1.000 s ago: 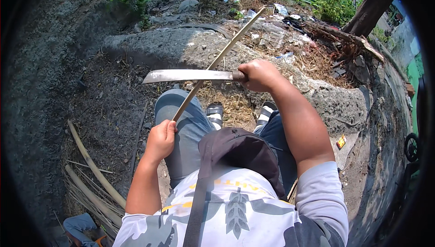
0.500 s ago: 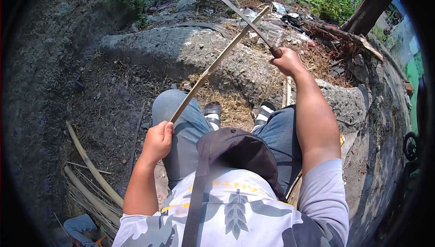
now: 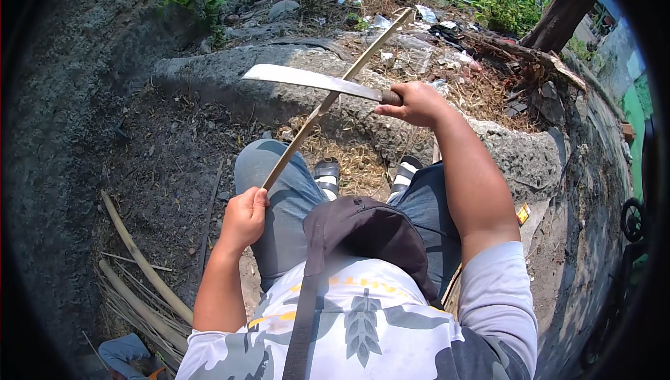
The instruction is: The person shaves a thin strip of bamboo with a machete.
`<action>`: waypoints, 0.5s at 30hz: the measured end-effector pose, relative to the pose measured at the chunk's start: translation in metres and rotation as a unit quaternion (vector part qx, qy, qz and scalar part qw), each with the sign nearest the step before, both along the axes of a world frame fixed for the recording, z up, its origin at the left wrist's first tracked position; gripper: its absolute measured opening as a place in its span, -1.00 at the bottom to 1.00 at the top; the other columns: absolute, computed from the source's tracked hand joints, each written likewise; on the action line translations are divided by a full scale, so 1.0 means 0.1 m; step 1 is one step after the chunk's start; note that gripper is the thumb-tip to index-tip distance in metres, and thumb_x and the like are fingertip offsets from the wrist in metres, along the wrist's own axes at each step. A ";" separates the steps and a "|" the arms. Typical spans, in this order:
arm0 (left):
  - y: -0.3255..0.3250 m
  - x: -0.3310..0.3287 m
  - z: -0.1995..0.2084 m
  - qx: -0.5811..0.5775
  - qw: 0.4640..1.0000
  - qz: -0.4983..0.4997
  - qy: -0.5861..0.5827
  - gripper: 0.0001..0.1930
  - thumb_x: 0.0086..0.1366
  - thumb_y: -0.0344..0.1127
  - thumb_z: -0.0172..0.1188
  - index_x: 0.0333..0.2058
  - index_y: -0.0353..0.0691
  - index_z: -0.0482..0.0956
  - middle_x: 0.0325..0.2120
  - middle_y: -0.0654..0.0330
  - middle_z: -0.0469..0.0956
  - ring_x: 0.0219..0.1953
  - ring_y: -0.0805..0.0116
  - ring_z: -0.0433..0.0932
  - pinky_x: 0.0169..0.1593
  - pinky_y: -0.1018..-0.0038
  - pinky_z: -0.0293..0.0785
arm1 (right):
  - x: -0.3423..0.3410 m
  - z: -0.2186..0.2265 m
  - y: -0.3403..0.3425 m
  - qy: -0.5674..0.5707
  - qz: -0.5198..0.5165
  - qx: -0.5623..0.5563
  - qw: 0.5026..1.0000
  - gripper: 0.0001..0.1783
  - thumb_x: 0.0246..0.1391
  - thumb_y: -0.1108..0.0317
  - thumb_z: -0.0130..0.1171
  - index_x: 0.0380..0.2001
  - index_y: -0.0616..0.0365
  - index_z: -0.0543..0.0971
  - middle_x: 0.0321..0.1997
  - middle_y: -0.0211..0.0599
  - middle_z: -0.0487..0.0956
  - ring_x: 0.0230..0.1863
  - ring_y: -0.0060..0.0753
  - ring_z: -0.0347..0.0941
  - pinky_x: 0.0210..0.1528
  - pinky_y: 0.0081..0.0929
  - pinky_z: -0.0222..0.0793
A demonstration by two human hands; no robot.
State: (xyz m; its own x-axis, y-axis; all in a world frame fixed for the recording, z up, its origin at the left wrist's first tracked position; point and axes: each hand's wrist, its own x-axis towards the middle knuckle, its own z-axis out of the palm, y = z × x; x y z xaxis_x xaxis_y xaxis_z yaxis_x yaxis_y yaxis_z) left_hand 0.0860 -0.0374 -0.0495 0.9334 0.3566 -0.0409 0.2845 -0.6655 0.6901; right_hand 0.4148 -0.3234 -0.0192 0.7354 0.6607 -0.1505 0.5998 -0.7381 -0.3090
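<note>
My left hand (image 3: pixel 244 218) is closed round the near end of a long split strip of wood or bamboo (image 3: pixel 296 144), by my left knee. The strip slants up and away to the right, its far end above the rough concrete ledge. In my right hand (image 3: pixel 419 103) is the dark handle of a machete (image 3: pixel 296 76), my fingers wrapped round it. Its broad, slightly curved blade points left and crosses the strip near the strip's middle. Whether the edge bites into the wood I cannot tell.
A concrete ledge (image 3: pixel 216 66) runs across in front, with pale shavings (image 3: pixel 349 167) between my feet. Long curved sticks (image 3: pixel 143 251) lie at the lower left beside another person's leg (image 3: pixel 122 348). A tree trunk (image 3: pixel 569 6) stands at the far right. A dark bag (image 3: pixel 366 233) rests on my lap.
My right hand has drawn the machete nearer and slightly left along the strip. The blade has swung from pointing up-left to lying nearly level. My left hand and the strip have hardly moved.
</note>
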 end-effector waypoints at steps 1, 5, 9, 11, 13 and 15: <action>0.00 0.02 0.00 -0.005 1.000 0.000 -0.002 -0.59 0.57 -0.13 0.01 -0.37 -0.34 0.57 -0.57 -0.03 0.56 -0.52 0.06 0.56 -0.35 0.26 0.45 | 0.10 -0.04 -0.06 0.017 -0.050 0.023 0.998 -0.11 0.01 -0.60 0.19 -0.22 0.13 0.70 -0.21 -0.02 0.71 -0.08 0.03 0.66 -0.02 -0.08 0.54; 0.01 0.03 -0.02 0.001 1.000 -0.006 -0.018 -0.59 0.57 -0.13 0.01 -0.37 -0.34 0.57 -0.58 -0.02 0.56 -0.53 0.09 0.55 -0.35 0.27 0.45 | 0.19 -0.17 -0.17 0.049 -0.110 0.076 0.990 -0.22 0.05 -0.38 0.33 -0.20 0.26 0.68 -0.21 0.04 0.71 -0.08 0.01 0.67 -0.01 -0.13 0.53; 0.01 0.06 0.02 -0.018 1.000 0.001 0.006 -0.59 0.57 -0.14 0.01 -0.37 -0.35 0.58 -0.56 -0.04 0.58 -0.51 0.05 0.58 -0.34 0.26 0.47 | 0.10 -0.19 -0.03 0.044 -0.066 0.072 0.994 -0.48 0.03 -0.08 0.45 -0.18 0.16 0.68 -0.25 0.00 0.70 -0.16 -0.01 0.65 -0.08 -0.14 0.52; 0.00 0.05 0.00 -0.018 1.000 -0.001 0.001 -0.60 0.57 -0.15 0.01 -0.37 -0.36 0.58 -0.56 -0.05 0.59 -0.50 0.02 0.58 -0.34 0.25 0.47 | -0.03 -0.13 0.10 0.038 -0.009 0.017 0.999 -0.58 0.05 -0.04 0.41 -0.15 0.01 0.70 -0.14 -0.06 0.72 -0.05 0.01 0.65 0.01 -0.08 0.55; 0.00 0.06 0.00 0.008 1.000 -0.002 -0.006 -0.60 0.57 -0.15 0.01 -0.37 -0.36 0.58 -0.55 -0.06 0.60 -0.49 -0.01 0.59 -0.33 0.24 0.48 | -0.17 -0.11 0.21 -0.021 0.042 -0.012 0.999 -0.59 0.08 -0.06 0.40 -0.20 0.01 0.67 -0.21 -0.07 0.71 -0.09 0.03 0.66 -0.03 -0.05 0.55; 0.00 0.04 0.00 0.007 1.000 -0.001 -0.003 -0.60 0.57 -0.15 0.01 -0.37 -0.36 0.58 -0.55 -0.06 0.59 -0.49 -0.01 0.59 -0.33 0.24 0.47 | -0.27 -0.09 0.30 -0.064 0.076 -0.030 0.995 -0.58 0.09 -0.12 0.40 -0.29 -0.01 0.64 -0.28 -0.07 0.70 -0.13 0.08 0.66 -0.08 0.00 0.54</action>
